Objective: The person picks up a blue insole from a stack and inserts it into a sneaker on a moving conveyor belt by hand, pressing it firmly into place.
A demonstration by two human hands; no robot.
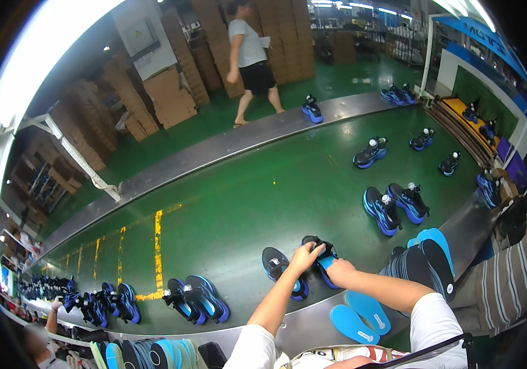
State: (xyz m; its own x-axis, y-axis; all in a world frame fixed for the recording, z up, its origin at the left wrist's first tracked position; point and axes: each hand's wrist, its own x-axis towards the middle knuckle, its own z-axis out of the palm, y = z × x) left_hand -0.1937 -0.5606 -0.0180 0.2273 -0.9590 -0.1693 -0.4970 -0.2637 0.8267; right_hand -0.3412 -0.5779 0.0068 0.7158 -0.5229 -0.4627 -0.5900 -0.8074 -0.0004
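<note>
My left hand (306,258) grips the upper of a black athletic shoe (322,249) with a purple-blue sole, near its tongue. At the shoe's opening is my right hand (341,272), with a blue insole (326,262) partly showing inside the shoe beside its fingers; the fingertips are hidden. Just left of my hands stands a matching shoe (274,263), partly behind my left forearm. Two loose blue insoles (355,324) lie on the metal ledge below my right forearm. A stack of black and blue insoles (434,267) is to the right.
Matching shoes (380,210) stand on the green conveyor belt (245,193), some farther right. More pairs (208,300) line its near left side. Additional insoles (162,353) and a dark phone (212,354) are at the lower left. Beyond the far metal rail (189,159), a person (252,55) walks past cardboard.
</note>
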